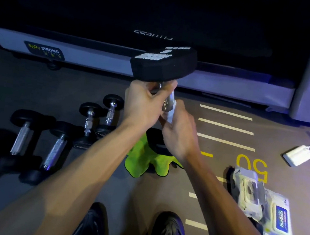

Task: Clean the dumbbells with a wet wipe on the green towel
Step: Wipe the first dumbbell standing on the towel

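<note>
Dumbbell (163, 64) stood on end on the green towel (141, 162) while your left hand (144, 102) gripped its bar up top and your right hand (177, 131) pinched the wet wipe (170, 113) around it. Four dumbbells (59, 131) waited on the floor, apparently uncleaned. One wipe pack (248, 193) lay open, contents unclear.
</note>
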`<act>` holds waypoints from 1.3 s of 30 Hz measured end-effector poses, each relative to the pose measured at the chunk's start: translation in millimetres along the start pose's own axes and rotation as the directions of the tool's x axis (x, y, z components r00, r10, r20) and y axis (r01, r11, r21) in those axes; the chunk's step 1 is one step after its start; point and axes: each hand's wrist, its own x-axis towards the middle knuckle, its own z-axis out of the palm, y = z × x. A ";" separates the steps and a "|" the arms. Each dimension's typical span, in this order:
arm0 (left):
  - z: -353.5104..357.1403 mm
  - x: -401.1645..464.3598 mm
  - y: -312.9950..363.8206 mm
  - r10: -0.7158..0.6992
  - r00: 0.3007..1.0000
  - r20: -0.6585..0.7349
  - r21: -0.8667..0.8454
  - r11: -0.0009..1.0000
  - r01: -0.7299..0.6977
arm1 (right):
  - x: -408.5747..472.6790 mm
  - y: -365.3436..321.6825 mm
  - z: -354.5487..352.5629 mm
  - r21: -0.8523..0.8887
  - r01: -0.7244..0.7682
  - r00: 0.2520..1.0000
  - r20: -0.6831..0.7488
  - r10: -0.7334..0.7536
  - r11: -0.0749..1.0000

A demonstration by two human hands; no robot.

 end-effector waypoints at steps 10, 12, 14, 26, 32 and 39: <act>-96.1 11.9 28.8 -0.088 0.842 0.531 0.395 0.905 -0.155 | -0.4 12.2 0.9 0.181 0.012 0.992 0.122 -0.035 0.983; -123.3 17.7 50.2 0.176 0.909 0.378 0.375 0.869 -0.324 | 0.8 16.5 0.1 0.140 0.015 0.987 0.155 -0.037 0.990; -120.4 27.0 69.0 0.406 0.838 0.364 0.342 0.778 -0.526 | 4.0 16.6 -1.6 0.131 0.010 0.980 0.198 -0.036 0.991; -71.6 49.7 54.6 0.254 0.801 0.542 0.617 0.527 -0.584 | 19.9 -7.9 26.2 -0.429 0.025 0.998 -0.035 -0.045 0.903; -51.5 34.8 48.8 0.313 0.878 0.363 0.759 0.447 -0.473 | 31.0 -15.5 34.2 -0.228 0.028 0.996 -0.070 -0.045 0.973; -60.7 39.5 42.3 0.287 0.865 0.412 0.643 0.581 -0.499 | 64.5 5.1 -13.1 0.453 -0.016 0.899 0.396 -0.185 0.892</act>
